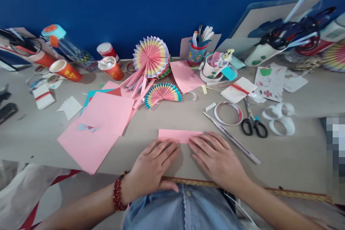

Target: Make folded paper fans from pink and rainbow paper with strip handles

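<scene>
A folded strip of pink paper (180,134) lies crosswise on the table in front of me. My left hand (153,167) rests with its fingertips on the strip's near left edge, fingers stretched out and thumb apart. On the near right edge, the outstretched fingers of my right hand (218,156) press flat. Both palms face down, and neither hand grips anything. Just right of my right hand lies a slim utility knife (233,138), its blade end pointing away to the left. Behind it are a roll of double-sided tape (228,113) and black-handled scissors (253,122).
Pink sheets (94,133) are stacked at the left. Beyond the strip stand a pleated paper rosette (151,57) and a small paper fan (163,95). Paper cups (110,68), a decorated pen holder (197,52) and a bottle (72,50) line the blue wall. Curled white tape loops (281,118) lie right.
</scene>
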A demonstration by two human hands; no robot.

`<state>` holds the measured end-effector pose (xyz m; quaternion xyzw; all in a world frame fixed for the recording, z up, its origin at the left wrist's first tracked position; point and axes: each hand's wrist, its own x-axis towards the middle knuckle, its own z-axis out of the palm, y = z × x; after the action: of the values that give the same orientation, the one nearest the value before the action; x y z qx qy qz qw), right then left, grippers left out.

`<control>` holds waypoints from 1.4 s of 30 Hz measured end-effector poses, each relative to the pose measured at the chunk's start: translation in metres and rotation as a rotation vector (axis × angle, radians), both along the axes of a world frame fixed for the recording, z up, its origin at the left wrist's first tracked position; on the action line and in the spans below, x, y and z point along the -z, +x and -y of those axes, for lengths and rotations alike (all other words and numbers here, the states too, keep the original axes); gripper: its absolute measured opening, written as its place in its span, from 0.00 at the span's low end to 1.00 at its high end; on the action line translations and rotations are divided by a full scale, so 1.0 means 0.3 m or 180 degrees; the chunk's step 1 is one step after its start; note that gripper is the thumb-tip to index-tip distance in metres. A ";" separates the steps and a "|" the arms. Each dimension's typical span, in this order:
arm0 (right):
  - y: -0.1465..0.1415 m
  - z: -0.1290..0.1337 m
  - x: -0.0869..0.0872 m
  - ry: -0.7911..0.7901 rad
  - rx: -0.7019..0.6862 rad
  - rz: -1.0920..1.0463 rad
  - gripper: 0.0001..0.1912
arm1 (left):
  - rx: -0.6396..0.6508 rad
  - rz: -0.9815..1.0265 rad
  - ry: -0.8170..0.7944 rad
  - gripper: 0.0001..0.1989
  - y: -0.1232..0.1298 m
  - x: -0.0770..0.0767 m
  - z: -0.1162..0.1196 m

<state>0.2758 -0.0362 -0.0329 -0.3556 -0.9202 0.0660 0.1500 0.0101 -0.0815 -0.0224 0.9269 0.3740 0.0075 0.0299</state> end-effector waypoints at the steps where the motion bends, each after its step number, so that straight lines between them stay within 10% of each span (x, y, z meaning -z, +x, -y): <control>1: 0.002 0.001 0.001 0.0001 0.0007 -0.0017 0.17 | -0.0056 -0.0038 0.0015 0.48 -0.028 0.000 0.007; 23: 0.097 -0.049 -0.056 -0.0117 0.0239 -0.0457 0.16 | 0.0097 0.0042 0.0271 0.36 -0.192 0.013 -0.033; 31: -0.031 -0.005 -0.039 -0.0676 0.0278 -0.0517 0.18 | -0.0757 0.0672 -0.0093 0.21 -0.059 -0.053 -0.042; 36: -0.065 0.066 -0.076 -0.1222 -0.0571 -0.0697 0.12 | -0.0369 0.0580 -0.0178 0.19 0.011 -0.036 -0.105; 42: -0.034 -0.059 -0.063 -0.0193 -0.0538 -0.0264 0.14 | 0.0861 0.0681 -0.0529 0.21 -0.033 -0.021 -0.243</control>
<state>0.2656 -0.0185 -0.0139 -0.2781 -0.9374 0.1208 0.1711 0.0004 -0.0086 -0.0161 0.9570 0.2400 0.0710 0.1467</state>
